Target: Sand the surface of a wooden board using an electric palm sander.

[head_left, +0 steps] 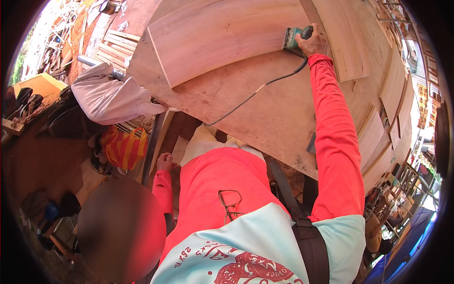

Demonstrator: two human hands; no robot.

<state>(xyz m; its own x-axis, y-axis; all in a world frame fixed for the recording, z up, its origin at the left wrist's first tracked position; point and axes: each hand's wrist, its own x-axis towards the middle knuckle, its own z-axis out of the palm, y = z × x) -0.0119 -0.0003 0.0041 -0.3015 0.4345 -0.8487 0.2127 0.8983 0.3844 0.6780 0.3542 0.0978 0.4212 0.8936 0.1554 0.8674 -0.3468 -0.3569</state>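
My right hand [314,41] is closed around a green power sander [292,39], which sits at the right end of a broad pale wooden board [222,40]. The board has a smooth, light face and lies on the large wooden worktable [265,113]. A black cord [279,79] runs from the sander across the tabletop to its near edge. Low beside my body on the left, my left hand [165,162] hangs away from the table with fingers loosely bent. Nothing shows in it.
Another board [343,42] lies right of the sander, with more planks [371,137] farther right. A pale cloth [111,92] hangs by the table's left corner, above a red and yellow striped bag [124,147]. Wooden strips [118,45] lie beyond it.
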